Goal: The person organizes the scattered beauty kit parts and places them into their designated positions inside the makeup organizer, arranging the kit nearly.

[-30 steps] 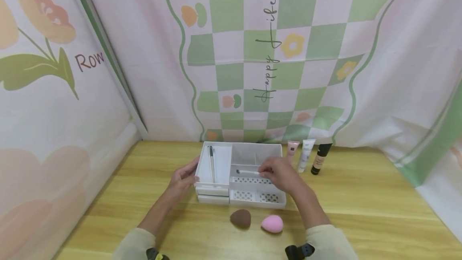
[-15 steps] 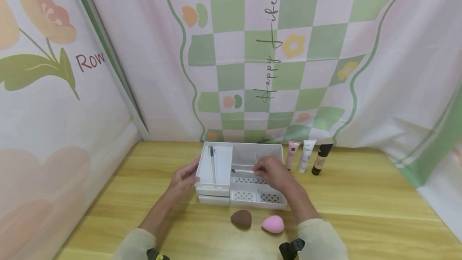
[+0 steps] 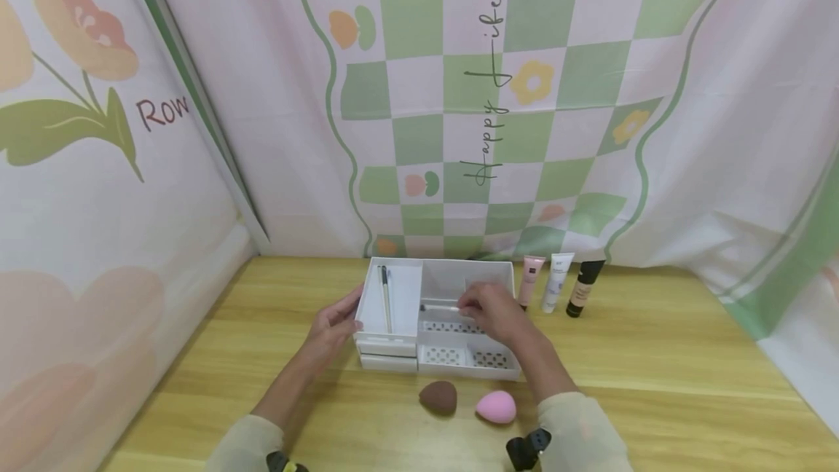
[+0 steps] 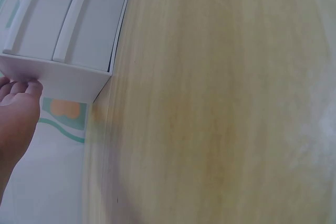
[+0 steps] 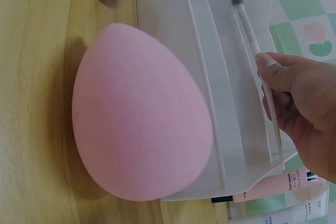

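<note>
A white makeup organizer [image 3: 442,280] stands on the wooden table, with two small drawers [image 3: 388,363] at its front left. My left hand [image 3: 331,326] rests against its left side, thumb near the front corner; in the left wrist view the fingertips of that hand [image 4: 18,111] touch the side wall. Between thumb and fingers, my right hand [image 3: 494,312] pinches a slender white makeup brush [image 5: 252,38] with a small dark head. The brush lies level, sideways over the middle compartment, its head toward the left. Another thin brush [image 3: 385,301] with a dark end lies in the upper left tray.
In front of the organizer lie a brown makeup sponge [image 3: 438,398] and a pink one [image 3: 496,407]. To its right stand a pink tube [image 3: 529,279], a white tube [image 3: 557,282] and a black-capped bottle [image 3: 583,290]. A patterned curtain [image 3: 472,93] hangs behind.
My right hand has shifted a little left with the brush and sunk slightly into the middle compartment. The left hand stays at the organizer's side.
</note>
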`<state>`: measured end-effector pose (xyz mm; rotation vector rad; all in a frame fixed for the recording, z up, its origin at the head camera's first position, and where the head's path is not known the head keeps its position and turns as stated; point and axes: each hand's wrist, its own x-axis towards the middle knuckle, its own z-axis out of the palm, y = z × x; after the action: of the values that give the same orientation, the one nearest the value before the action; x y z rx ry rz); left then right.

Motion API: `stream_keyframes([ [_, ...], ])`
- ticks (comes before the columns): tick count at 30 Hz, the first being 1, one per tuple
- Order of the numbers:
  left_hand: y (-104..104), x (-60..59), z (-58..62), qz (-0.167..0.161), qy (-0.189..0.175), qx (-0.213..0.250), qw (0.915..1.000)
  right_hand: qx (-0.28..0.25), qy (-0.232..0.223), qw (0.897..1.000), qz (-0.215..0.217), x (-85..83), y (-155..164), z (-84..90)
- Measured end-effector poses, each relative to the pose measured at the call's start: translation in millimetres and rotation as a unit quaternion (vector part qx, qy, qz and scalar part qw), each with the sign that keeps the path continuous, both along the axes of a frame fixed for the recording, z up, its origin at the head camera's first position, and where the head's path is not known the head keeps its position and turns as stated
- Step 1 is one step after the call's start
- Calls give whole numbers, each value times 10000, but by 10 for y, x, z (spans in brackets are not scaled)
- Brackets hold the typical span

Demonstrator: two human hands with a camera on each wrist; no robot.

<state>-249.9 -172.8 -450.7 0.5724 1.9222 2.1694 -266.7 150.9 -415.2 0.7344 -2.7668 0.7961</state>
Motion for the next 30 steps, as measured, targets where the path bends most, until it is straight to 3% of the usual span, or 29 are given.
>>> stream_keyframes([
  [16,1,2,5,73,-27,-93,9999,-1251,-369,9912,-225,3,-22,16],
  [30,17,15,18,58,-16,81,9999,-937,-230,9951,-198,29,-4,-133],
])
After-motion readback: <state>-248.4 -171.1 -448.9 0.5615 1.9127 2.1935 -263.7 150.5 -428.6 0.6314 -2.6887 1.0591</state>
